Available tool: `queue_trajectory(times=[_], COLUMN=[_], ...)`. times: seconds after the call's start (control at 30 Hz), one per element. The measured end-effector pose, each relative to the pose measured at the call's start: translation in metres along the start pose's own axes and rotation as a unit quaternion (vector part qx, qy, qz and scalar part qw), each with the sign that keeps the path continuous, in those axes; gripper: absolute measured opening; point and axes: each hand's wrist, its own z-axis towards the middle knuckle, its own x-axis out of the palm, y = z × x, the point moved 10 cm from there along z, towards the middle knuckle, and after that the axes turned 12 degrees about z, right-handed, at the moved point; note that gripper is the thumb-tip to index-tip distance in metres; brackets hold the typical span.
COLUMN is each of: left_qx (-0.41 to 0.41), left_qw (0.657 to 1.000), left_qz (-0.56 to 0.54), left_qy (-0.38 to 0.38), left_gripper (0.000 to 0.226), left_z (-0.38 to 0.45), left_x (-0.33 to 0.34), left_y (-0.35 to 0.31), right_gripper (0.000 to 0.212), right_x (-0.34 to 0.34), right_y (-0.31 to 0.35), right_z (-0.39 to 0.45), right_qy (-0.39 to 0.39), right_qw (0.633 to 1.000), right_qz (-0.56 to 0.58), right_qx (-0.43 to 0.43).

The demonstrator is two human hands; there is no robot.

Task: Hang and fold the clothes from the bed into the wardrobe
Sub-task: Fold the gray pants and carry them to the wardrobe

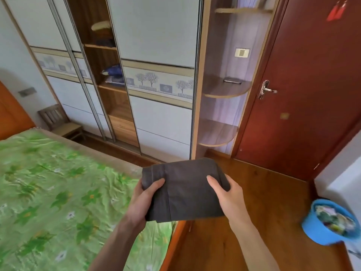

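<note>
Head camera gives me both hands out in front, carrying a folded dark garment above the corner of the bed and the wooden floor. My left hand grips the garment's left edge, thumb curled over the top near a stitched hem, fingers underneath. My right hand holds the right edge the same way, thumb on top and the rest wrapped below. The bundle is flat, roughly square, and touches neither the bed nor the floor.

I judge the folding of this piece to be finished and the carry to the wardrobe to be the step in hand. One sliding panel stands open, showing a narrow column of shelves; a blue folded item lies on a middle shelf and something pale sits higher up, though the frame is too soft there for me to say what it is.

The next move calls for stepping closer, keeping the bundle level so the folds do not slip, and turning it to fit the narrow opening. The bare shelf under the blue item looks like the easiest place, with the garment slid in flat and both thumbs let go only once it rests.
</note>
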Motion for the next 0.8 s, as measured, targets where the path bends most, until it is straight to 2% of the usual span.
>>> queue_trajectory(times=[0.23,0.37,0.5,0.63,0.7,0.8], left_qx=[-0.001,0.011,0.006,0.015,0.021,0.035], left_qw=[1.0,1.0,1.0,0.999,0.999,0.999], left_qz=[0.011,0.005,-0.01,-0.024,-0.023,-0.003], left_qy=[0.007,-0.004,-0.004,-0.016,-0.011,-0.01], left_gripper=[0.039,0.036,0.034,0.028,0.03,0.046], left_z=[0.065,0.117,0.175,0.239,0.274,0.323], left_x=[0.057,0.078,0.101,0.118,0.127,0.134], left_y=[-0.018,-0.035,-0.053,-0.079,-0.094,-0.11], right_gripper=[0.025,0.024,0.013,0.032,0.031,0.027], right_x=[-0.025,-0.021,-0.013,0.002,0.011,0.025], right_y=[0.015,0.03,0.049,0.067,0.074,0.084], right_z=[0.085,0.143,0.207,0.278,0.314,0.361], right_qy=[0.0,0.0,0.008,0.021,0.022,0.027], right_qw=[1.0,1.0,0.999,0.999,0.999,0.999], right_qz=[0.007,0.005,0.013,0.012,0.024,0.019], right_qx=[-0.012,-0.026,-0.032,-0.029,-0.027,-0.033])
